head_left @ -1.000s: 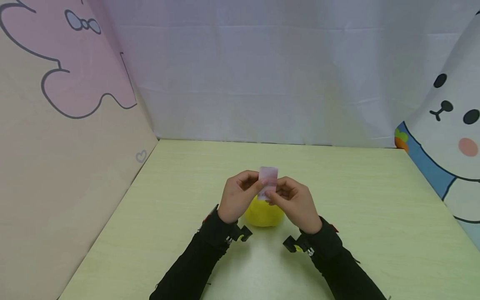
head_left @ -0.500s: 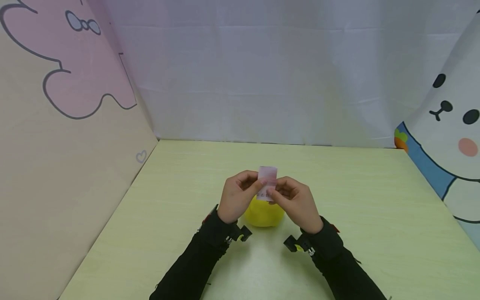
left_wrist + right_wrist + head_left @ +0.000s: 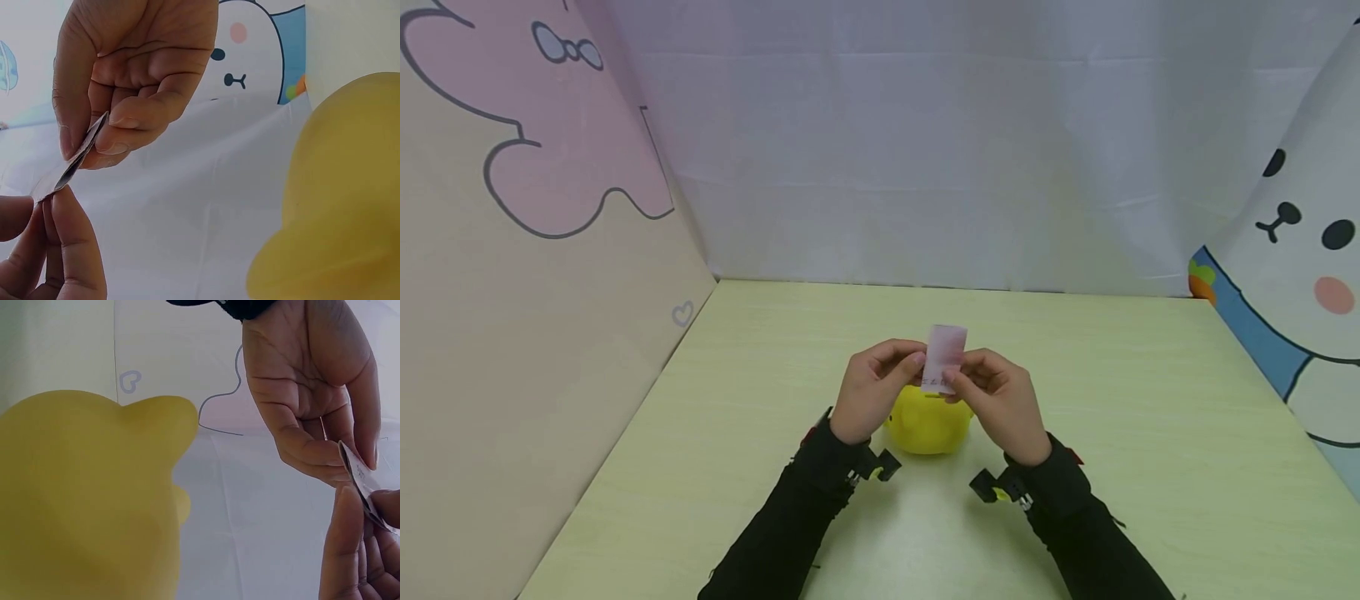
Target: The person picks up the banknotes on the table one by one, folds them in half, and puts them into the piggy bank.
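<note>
Both hands hold a small folded pink-and-white paper note (image 3: 944, 357) upright above a round yellow toy-like object (image 3: 925, 427) on the pale green table (image 3: 1150, 433). My left hand (image 3: 912, 362) pinches the note's left edge. My right hand (image 3: 958, 377) pinches its lower right. In the left wrist view the note (image 3: 69, 170) runs edge-on between my left fingertips (image 3: 59, 215) and the right hand's thumb and finger (image 3: 115, 134). The yellow object (image 3: 337, 206) fills the right side there. In the right wrist view the note (image 3: 361, 486) sits between both hands, beside the yellow object (image 3: 81, 500).
A pink cartoon panel (image 3: 535, 208) walls the left side. A white cloth (image 3: 940, 150) hangs at the back. A bunny-print cloth (image 3: 1300, 267) stands at the right. Black sleeves with wrist mounts (image 3: 992, 487) lie near the table's front.
The note has risen slightly and shifted a little right, now tilted. Both hands lifted with it, so more of the yellow object's top shows.
</note>
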### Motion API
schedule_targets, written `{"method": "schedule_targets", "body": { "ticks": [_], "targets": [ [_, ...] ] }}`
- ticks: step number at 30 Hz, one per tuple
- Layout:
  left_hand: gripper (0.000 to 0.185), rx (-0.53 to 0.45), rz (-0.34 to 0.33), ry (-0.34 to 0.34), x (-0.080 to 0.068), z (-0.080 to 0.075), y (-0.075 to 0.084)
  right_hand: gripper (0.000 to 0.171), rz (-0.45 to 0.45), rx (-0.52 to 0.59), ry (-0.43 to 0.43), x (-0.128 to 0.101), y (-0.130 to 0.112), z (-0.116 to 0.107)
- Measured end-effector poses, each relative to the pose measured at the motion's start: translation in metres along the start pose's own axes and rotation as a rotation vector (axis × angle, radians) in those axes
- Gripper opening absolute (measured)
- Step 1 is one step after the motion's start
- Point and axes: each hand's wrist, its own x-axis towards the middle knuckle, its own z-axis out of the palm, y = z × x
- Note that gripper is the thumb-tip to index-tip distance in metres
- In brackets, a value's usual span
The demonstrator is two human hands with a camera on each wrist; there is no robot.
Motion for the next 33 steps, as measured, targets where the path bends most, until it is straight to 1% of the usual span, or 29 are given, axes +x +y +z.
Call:
{"method": "schedule_targets", "body": {
  "ticks": [7,15,23,26,33],
  "targets": [
    [0.025,-0.015,0.001,-0.033,-0.0010,-0.0008,0.0031,0.013,0.000,0.004,0.006,0.0004,0.0018,-0.0005],
    [0.026,-0.074,0.006,-0.063,-0.0018,-0.0007,0.0029,0.014,0.014,0.004,0.005,0.0006,0.0013,0.0005],
    [0.027,-0.078,-0.010,-0.076,-0.0023,0.0001,0.0017,0.016,0.028,0.006,-0.006,0.0004,0.0017,0.0017],
    [0.028,-0.066,-0.025,-0.086,-0.0022,0.0003,0.0017,0.017,0.036,0.001,-0.013,-0.0002,0.0016,0.0021],
    [0.030,0.000,-0.056,-0.103,-0.0020,0.0018,0.0019,0.018,0.037,0.004,-0.030,-0.0009,0.0023,0.0044]
  ]
}}
